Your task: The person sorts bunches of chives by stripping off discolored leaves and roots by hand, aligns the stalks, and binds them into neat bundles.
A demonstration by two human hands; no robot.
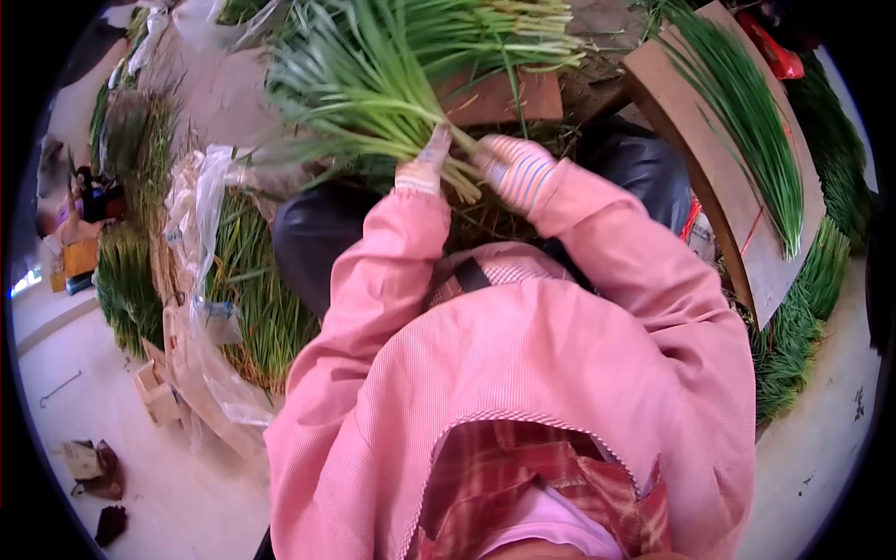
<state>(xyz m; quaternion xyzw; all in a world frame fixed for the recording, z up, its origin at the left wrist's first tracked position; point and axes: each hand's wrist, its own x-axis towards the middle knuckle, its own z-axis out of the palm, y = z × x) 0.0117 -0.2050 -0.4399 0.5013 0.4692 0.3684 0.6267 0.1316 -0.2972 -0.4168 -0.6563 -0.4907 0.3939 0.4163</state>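
Note:
A bunch of long green leafy stalks (378, 103) fans out to the upper left, its pale ends pointing down toward my lap. My left hand (425, 168), in a pale glove with a striped cuff, is wrapped round the bunch near those ends. My right hand (513, 170), in a striped glove, is closed at the right side of the stalk ends, with its fingertips on a stalk. Behind the bunch, more stalks (532, 33) lie with their pale ends to the right, by a reddish-brown block (504, 97).
At the right, a curved board (691, 112) carries a bundle of green stalks (747, 121). More greens (803, 327) lie beyond it. Left of me are clear plastic sheeting (213, 196) and heaped stalks (266, 299). A wooden box (157, 392) stands farther left. A person (70, 219) is at the far left.

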